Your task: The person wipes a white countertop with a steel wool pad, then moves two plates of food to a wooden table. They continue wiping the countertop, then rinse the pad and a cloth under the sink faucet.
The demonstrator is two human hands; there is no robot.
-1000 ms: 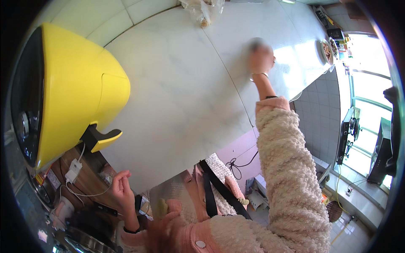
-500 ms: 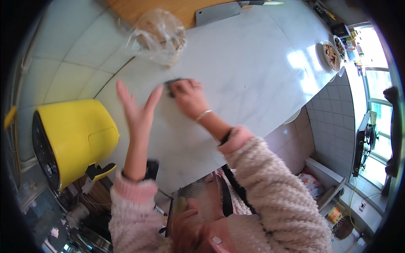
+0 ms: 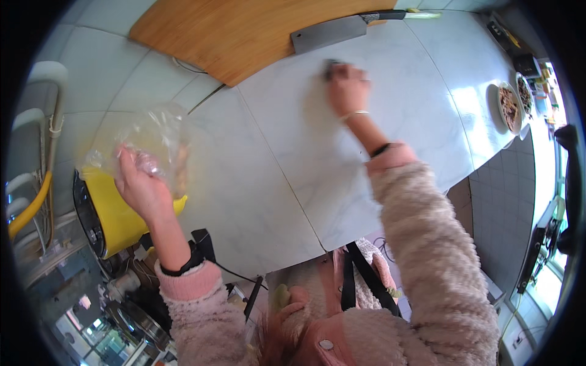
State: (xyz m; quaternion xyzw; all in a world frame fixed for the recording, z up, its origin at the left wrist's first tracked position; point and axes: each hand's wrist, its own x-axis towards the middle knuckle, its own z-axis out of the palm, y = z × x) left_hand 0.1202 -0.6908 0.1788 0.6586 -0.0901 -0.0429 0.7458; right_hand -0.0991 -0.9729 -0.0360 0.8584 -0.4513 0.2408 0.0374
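My left hand (image 3: 145,192) grips a clear plastic bag (image 3: 163,131) at the left and holds it up in front of a yellow appliance. The bag has some brownish contents, blurred by motion. Farther forward, my right hand (image 3: 351,94) is closed over a small dark wiping cloth or pad (image 3: 331,68), pressed to the white marbled counter (image 3: 274,177). Most of that dark piece is hidden under the fingers, so its exact kind is unclear.
A wooden cutting board (image 3: 226,36) lies at the far edge, with a cleaver (image 3: 329,35) beside it. Two plates of food (image 3: 508,108) stand at the far right. The yellow air fryer-like appliance (image 3: 116,213) is at the left, near a black cord (image 3: 229,268).
My left hand, earlier open and bare, has taken the bag from beside the cutting board and drawn it left. My right hand has slid the dark piece forward and right.
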